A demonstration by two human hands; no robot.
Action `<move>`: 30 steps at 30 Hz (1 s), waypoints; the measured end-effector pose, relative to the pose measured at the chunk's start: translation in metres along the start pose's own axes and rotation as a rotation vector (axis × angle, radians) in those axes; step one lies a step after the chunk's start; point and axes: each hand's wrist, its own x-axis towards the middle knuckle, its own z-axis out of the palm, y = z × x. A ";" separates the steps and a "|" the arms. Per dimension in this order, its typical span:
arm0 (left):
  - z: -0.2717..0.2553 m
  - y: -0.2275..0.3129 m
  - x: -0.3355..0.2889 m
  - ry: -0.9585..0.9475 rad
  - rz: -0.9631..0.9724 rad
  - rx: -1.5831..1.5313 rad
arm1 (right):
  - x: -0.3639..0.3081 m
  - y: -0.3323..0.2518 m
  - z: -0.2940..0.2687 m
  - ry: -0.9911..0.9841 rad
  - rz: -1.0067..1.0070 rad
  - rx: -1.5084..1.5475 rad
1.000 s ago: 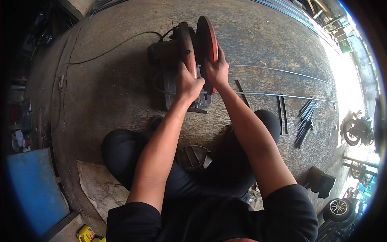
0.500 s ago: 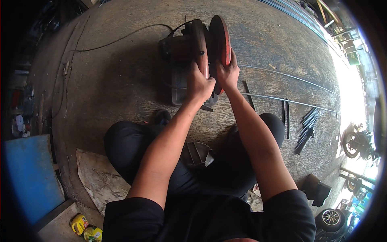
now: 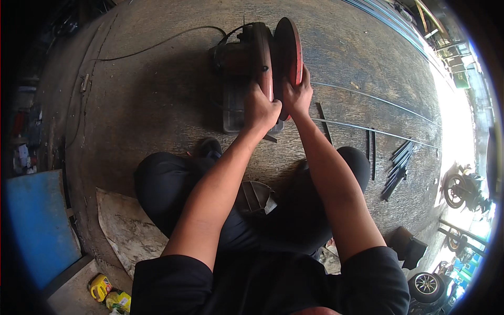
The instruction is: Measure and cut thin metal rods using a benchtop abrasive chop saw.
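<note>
A cut-off saw [image 3: 236, 58] with a curved red guard [image 3: 265, 58] stands on the floor in front of me, its motor side to the left. My left hand [image 3: 260, 107] is closed around the near lower end of the guard. To the right of the guard stands a large round disc [image 3: 286, 52], nearly edge-on, with a dark face and red rim. My right hand [image 3: 297, 97] grips its near lower edge, fingers on the outer side. The grey saw base [image 3: 233, 110] lies beneath. My hands partly hide the space between guard and disc.
A cord [image 3: 163, 43] runs left from the saw. Thin metal rods [image 3: 383, 100] and a bundle of short bars [image 3: 399, 168] lie to the right. Between my legs rests a dark ribbed part [image 3: 255, 197]. A blue panel [image 3: 39, 226] and yellow containers [image 3: 100, 287] are at lower left.
The view has shifted slightly. Both hands keep the same hold on the guard and the disc, with no clear movement between them.
</note>
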 end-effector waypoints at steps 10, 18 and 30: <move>0.002 -0.002 -0.002 0.014 -0.020 0.018 | -0.003 0.002 0.001 0.009 -0.016 -0.016; 0.003 -0.006 -0.004 0.012 -0.015 0.031 | -0.006 0.001 0.001 0.013 -0.004 -0.010; 0.003 -0.009 -0.008 0.002 -0.035 0.097 | -0.009 0.007 0.003 0.026 -0.037 -0.025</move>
